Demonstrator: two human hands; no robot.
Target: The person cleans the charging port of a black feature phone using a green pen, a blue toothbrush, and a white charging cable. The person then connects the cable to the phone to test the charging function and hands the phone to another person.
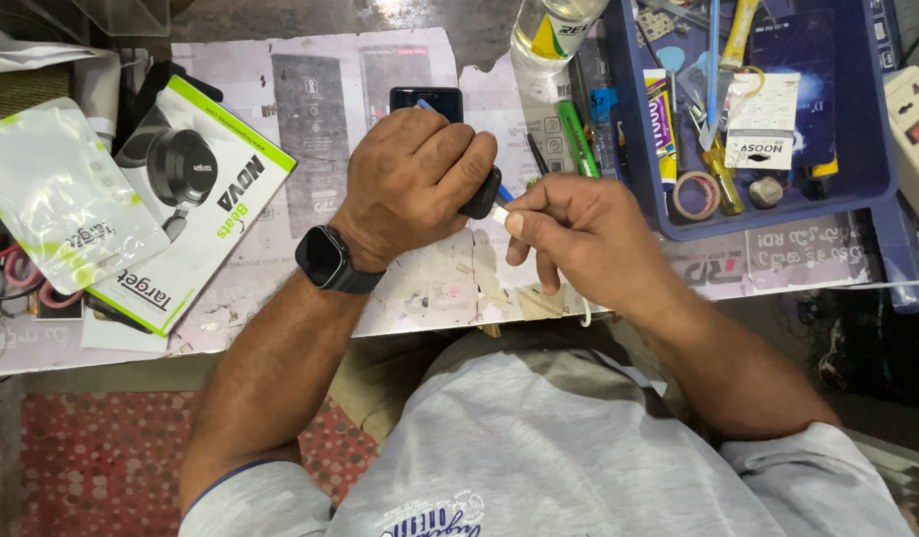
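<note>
Near the counter's front edge, the left hand (412, 184) is clamping a dark phone (426, 100) while the right hand (579, 239) is pinching a white plug (499, 213), which could be jamming if angled.

A worn, paper-covered table (310, 89) carries a headphone box (196, 199) and clear pouch (52, 189) at left, a blue tray (877, 189) of tools upper right, a plastic bottle (549, 30) at top centre

Cluttered worktable (419, 288), red patterned floor mat (91, 457)
</note>
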